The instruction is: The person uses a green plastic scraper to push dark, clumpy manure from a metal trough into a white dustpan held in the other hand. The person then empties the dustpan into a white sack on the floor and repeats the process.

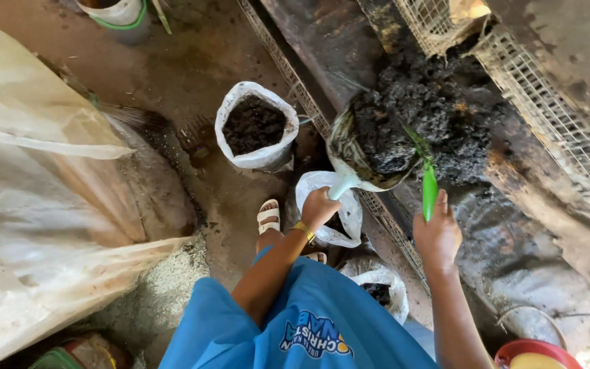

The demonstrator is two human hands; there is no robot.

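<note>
Nearest, by the blue skirt [308,321], an open white bag [384,290] sits with only a little dark stuff showing inside; it looks barely begun. Just above it a second white bag [339,212] lies slack under the left hand [319,207], and how full it is cannot be told. That hand is closed around the pale handle of a scoop [360,154], which is tilted against the board and already heaped with black muck [438,116]. The right hand [437,236] is clamped on a green scraper [429,188], its tip in the muck at the scoop's rim, so a load appears to be nearly gathered but not yet tipped out. Farther left a bag [255,130] stands upright on the floor [186,68], full to the brim, seemingly finished. Beyond the scoop a large heap of muck remains on the board under the wire mesh [554,116], so by my reckoning much is left to clear.
</note>
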